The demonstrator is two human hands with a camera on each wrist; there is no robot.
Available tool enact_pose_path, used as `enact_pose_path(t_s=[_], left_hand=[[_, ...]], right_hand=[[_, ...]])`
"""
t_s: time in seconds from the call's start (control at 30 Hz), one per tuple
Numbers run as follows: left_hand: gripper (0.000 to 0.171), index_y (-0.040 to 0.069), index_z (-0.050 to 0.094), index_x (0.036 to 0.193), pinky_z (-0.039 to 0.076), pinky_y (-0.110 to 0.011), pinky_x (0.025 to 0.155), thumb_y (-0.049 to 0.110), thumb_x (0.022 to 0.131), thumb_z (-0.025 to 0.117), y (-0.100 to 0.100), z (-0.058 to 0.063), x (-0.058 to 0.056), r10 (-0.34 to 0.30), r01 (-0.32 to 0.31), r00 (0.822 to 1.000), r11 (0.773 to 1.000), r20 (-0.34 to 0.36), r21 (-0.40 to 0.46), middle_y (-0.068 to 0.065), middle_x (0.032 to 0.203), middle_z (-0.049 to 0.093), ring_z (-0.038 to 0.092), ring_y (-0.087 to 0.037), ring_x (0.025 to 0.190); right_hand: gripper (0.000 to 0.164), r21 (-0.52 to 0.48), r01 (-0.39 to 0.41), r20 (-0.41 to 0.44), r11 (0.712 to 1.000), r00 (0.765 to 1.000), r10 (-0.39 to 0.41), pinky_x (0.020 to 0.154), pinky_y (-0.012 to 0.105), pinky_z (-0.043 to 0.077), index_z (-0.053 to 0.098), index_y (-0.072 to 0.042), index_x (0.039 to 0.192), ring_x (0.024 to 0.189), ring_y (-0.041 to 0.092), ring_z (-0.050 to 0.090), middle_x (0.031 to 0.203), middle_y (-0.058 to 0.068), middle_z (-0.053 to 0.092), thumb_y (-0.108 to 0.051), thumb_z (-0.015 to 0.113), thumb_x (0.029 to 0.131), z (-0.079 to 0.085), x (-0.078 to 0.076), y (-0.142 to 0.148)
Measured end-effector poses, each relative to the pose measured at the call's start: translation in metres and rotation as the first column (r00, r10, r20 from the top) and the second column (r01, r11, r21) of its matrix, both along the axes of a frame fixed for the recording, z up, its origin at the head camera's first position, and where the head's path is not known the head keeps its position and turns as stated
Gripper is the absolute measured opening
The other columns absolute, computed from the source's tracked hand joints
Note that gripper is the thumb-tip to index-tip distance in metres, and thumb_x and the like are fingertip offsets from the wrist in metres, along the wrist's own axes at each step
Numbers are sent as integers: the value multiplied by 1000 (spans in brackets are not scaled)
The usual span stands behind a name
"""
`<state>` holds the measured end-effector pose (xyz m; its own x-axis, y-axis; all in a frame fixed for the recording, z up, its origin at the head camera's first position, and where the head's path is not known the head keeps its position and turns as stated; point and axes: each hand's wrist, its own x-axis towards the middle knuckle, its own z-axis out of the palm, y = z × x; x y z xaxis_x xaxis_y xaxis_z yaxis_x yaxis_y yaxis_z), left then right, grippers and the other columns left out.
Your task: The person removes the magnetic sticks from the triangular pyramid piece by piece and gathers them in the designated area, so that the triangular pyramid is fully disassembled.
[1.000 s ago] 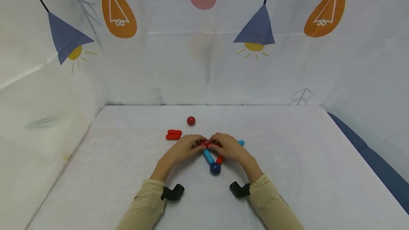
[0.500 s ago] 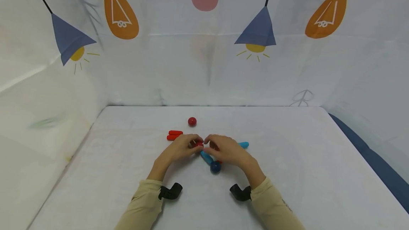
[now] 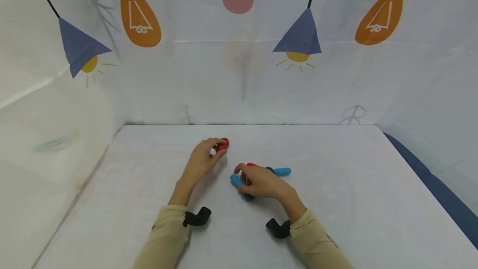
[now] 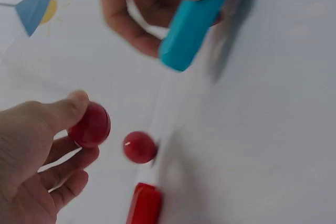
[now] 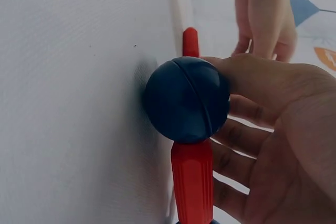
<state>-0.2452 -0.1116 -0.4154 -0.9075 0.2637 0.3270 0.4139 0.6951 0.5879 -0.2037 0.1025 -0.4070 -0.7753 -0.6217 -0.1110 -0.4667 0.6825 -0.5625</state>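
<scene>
My left hand (image 3: pixel 201 160) pinches a red ball (image 4: pixel 90 125) between thumb and fingers, close to a second red ball (image 4: pixel 139 147) on the table. In the head view the two balls overlap. My right hand (image 3: pixel 263 181) holds a light blue rod (image 4: pixel 191 30) of a joined rod-and-ball piece, its thumb lying over the rod. That piece includes a navy ball (image 5: pixel 186 100) with a red rod (image 5: pixel 192 182) attached, and another light blue rod (image 3: pixel 282 171) sticks out to the right. The right hand covers much of the piece.
A loose red rod (image 4: pixel 144 205) lies beside the left hand, mostly hidden from the head view. White sheeting with printed lamps rises behind the white table (image 3: pixel 336 169). A black wrist mount (image 3: pixel 198 216) sits at the left cuff, another (image 3: pixel 278 228) at the right.
My left hand has moved away from the joined piece, back and to the left, carrying a red ball to the far red ball. My right hand stays with the joined piece.
</scene>
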Motion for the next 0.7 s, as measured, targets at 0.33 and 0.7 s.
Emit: enact_pose_path(t_s=[0.33,0.7], left_hand=[[34,7,58,122,46,-43,90,9,89,63,-29,-1,-41,106,-100,979,994,173,-45,-14,111,63,54,-29,97],[40,14,54,128,48,-54,88,14,90,62,-17,-11,-45,113,-98,983,990,143,-104,-14,133,50,51,-33,116]], right_hand=[[50,17,-9,69,1000,998,7,77,24,49,51,-18,124,82,4,56,96,-6,62,-39,70,84,2,-3,4],[55,9,-42,134,999,990,41,84,26,49,51,-21,126,93,7,55,103,-7,60,-35,75,79,2,-3,9]])
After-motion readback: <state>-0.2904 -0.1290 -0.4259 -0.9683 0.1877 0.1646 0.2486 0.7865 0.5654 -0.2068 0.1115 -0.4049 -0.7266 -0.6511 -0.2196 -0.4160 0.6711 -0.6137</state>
